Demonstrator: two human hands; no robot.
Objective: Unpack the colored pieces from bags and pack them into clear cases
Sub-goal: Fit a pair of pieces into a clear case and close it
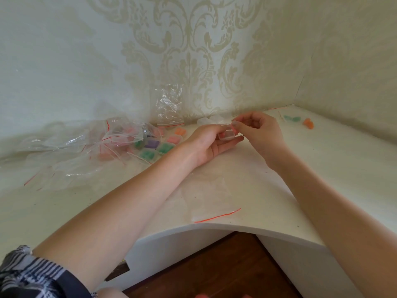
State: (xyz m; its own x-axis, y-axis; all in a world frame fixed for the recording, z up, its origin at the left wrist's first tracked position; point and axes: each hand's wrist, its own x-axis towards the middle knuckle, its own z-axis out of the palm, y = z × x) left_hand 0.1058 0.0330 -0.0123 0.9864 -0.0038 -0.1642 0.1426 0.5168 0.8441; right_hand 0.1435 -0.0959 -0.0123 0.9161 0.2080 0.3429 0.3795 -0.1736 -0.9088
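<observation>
We see a small clear plastic case (pixel 226 135) with a pinkish piece showing inside it, held above the white countertop (pixel 268 168) near the back wall. The left hand (pixel 211 145) lies palm up beneath it, its fingers curled up around the case and its thumb on top. The right hand (pixel 261 131) meets it from the other side, its thumb and forefinger pinched on the case's raised top edge, where something pink shows; we cannot tell whether that is the lid or a piece. Just left of the hands we find a cluster of filled clear cases (pixel 158 148) lying on the counter, holding green, purple, pink and orange pieces. Further left sprawls a heap of crumpled clear zip bags with red seal strips (pixel 86 147), partly covering that cluster. One clear zip bag (pixel 169 104) leans upright against the patterned wallpaper (pixel 214 50). Toward the far right corner lie loose teal pieces (pixel 291 119) and an orange piece (pixel 308 123), well apart from the hands. Nearer to us, a flat empty clear bag with a red strip (pixel 211 201) lies at the counter's front edge, between the two forearms.
</observation>
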